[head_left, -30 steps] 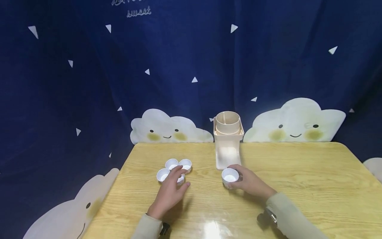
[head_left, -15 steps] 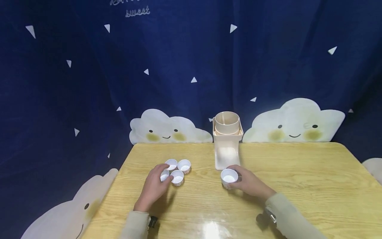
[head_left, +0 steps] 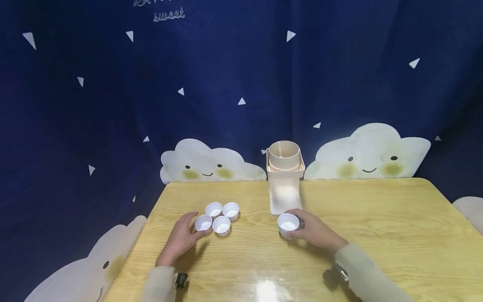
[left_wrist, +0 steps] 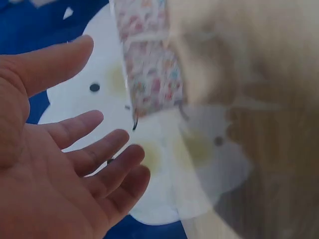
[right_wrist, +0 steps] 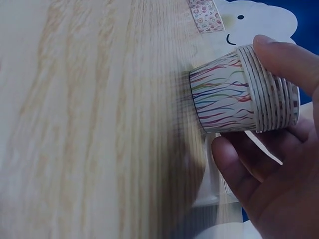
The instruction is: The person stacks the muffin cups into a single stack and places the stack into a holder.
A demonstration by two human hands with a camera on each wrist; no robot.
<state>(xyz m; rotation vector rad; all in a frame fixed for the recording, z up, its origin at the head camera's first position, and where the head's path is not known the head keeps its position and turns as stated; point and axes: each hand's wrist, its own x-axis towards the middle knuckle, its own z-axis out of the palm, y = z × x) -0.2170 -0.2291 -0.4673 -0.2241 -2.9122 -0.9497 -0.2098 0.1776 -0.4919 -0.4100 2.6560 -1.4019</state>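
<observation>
In the head view my right hand [head_left: 317, 231] grips a stack of nested paper cups [head_left: 288, 222], standing upright on the table. The right wrist view shows the stack [right_wrist: 224, 92] with coloured wavy stripes on its lowest cup, thumb on one side and fingers on the other. My left hand [head_left: 177, 240] is at the left side of a cluster of several white-lined paper cups [head_left: 221, 225], its thumb and fingers spread around the front left cup [head_left: 203, 222]. In the left wrist view the left hand [left_wrist: 75, 159] has relaxed fingers, apart from the flower-patterned cups [left_wrist: 154, 77].
A cream plastic holder [head_left: 285, 178] with a round tube on top stands at the table's back edge, just behind the cup stack. The wooden table [head_left: 358, 218] ends against a dark blue curtain [head_left: 226, 63] with cloud and triangle prints.
My left hand has moved left and back from above the cup cluster to its left side, uncovering the cups. The right hand keeps holding the stack in place.
</observation>
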